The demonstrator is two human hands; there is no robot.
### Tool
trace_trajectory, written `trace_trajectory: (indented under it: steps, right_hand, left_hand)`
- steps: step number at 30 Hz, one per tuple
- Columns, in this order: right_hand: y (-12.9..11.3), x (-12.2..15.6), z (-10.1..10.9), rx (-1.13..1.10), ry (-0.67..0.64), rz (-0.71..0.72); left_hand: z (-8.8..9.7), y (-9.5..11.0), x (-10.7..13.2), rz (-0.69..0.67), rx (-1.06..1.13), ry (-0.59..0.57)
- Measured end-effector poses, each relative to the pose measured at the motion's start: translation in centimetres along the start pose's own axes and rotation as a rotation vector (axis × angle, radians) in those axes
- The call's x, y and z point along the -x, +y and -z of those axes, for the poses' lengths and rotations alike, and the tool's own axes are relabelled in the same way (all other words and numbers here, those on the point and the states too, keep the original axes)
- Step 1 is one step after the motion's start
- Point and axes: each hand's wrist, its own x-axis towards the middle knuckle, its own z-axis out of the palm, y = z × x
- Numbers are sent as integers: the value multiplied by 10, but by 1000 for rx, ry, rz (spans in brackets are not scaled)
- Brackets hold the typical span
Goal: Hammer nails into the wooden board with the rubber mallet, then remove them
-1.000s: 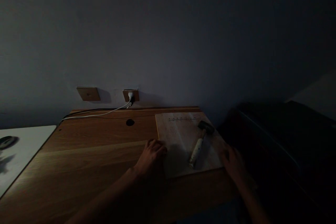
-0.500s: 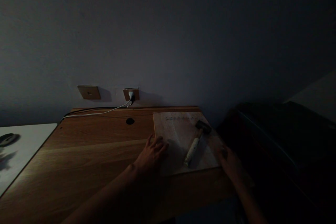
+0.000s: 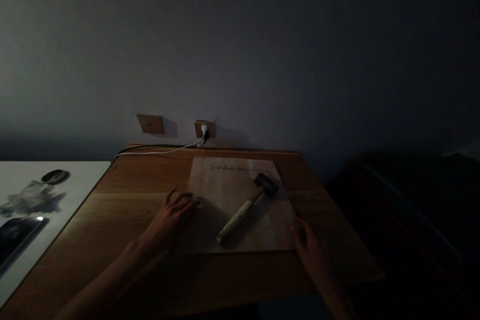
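The hands were held apart: the left hand (image 3: 174,214) was set, fingers spread, at the left edge of a flat board (image 3: 221,192), the right hand (image 3: 309,245) at its near right corner. Whether either edge was pinched could not be told. Between them, the hammer (image 3: 240,215) was laid slantwise, head away, with small pins (image 3: 238,168) lined up beyond. Even pressure from both sides seemed best, the loose hammer being liable to slide.

Dark slab (image 3: 15,237) cut off by left picture edge; right hand (image 3: 309,245) dim, fingertips unclear; pale crumpled thing (image 3: 33,198) blurred.
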Motion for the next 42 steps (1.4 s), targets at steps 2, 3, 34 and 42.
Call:
trace_trajectory:
  steps: [2, 3, 34, 42]
  right_hand:
    - [-14, 3, -4, -19, -32, 15]
    - [-20, 5, -6, -30, -45, 24]
    - [-159, -193, -74, -29, -347, 348]
    - [-157, -193, -78, 146, -373, 393]
  left_hand:
    - [6, -9, 17, 38, -10, 29]
    - [8, -13, 24, 53, -15, 43]
    - [48, -97, -117, 229, 38, -180]
    - [40, -103, -111, 216, 28, -194]
